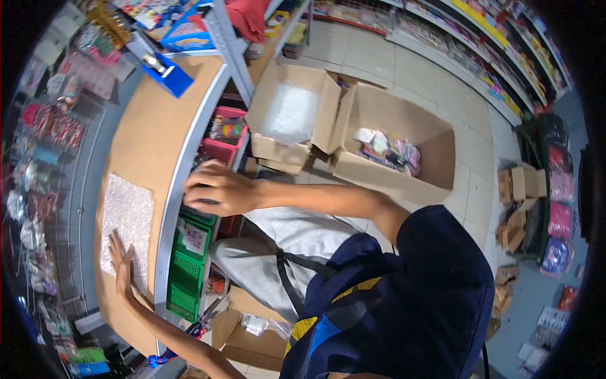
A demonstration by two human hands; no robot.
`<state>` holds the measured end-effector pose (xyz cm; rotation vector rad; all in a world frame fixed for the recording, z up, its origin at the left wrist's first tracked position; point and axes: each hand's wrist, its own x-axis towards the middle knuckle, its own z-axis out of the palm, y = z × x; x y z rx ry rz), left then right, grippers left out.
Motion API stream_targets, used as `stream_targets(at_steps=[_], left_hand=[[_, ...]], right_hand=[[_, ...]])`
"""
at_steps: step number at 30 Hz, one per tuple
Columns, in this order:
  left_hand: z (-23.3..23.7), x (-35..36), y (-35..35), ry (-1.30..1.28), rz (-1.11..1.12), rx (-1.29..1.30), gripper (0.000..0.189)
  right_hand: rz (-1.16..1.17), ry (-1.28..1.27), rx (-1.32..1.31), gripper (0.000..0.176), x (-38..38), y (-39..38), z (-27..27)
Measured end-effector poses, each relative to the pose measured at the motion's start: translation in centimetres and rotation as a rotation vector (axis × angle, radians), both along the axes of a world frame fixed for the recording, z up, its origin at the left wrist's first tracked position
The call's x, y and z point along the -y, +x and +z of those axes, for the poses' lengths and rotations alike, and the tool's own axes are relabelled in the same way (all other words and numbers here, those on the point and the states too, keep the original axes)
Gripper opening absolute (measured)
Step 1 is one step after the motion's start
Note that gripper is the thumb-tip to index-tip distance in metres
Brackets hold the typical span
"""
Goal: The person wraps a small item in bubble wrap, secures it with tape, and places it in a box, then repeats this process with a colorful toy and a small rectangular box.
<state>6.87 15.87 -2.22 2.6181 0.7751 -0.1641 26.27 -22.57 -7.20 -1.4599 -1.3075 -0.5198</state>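
My left hand (120, 260) lies flat with its fingers spread on a sheet of bubble wrap (129, 211), which rests on the brown tabletop (151, 120). At the metal-edged front of the table, my right hand (218, 188) is closed, its fingers curled round something dark that I cannot make out. Just beneath it are green plastic baskets (186, 271), one with a packaged item inside. A pink basket (225, 129) holding colourful small goods stands beyond the hand.
A blue tape dispenser (170, 77) sits on the far tabletop. Beside my legs are an open carton with bubble wrap (291, 110), a larger carton (404, 183) with packaged goods, and another carton (249, 347) below. A wire rack with hanging packets lines the left.
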Motion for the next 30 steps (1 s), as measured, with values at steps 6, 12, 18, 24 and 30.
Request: stream_targets(at_steps=[6,12,18,24,30], left_hand=[[-0.6,-1.0,-0.4,0.093,-0.021,-0.007,0.073],[-0.9,-1.6,-1.3,0.006,-0.071,0.123,0.078],[1.3,4.7,-0.3,-0.037,0.045,0.183,0.067],[2.1,8.3,0.8,-0.007,0.137,0.201,0.064],[1.6,6.2,0.4,0.062,0.063,0.168,0.069]], right_hand=[[-0.492,-0.325,-0.303,0.013,22.3,2.7,-9.8],[-1.109,-0.478,-0.735,0.016,48.2,8.3,-25.3],[-1.047,-1.155,-1.419,0.031,60.3,8.1,-33.9],[-0.795,-1.29,-1.365,0.032,56.0,9.2,-39.5],[-0.623,-1.563,-0.799,0.041,49.0,10.1,-40.3]])
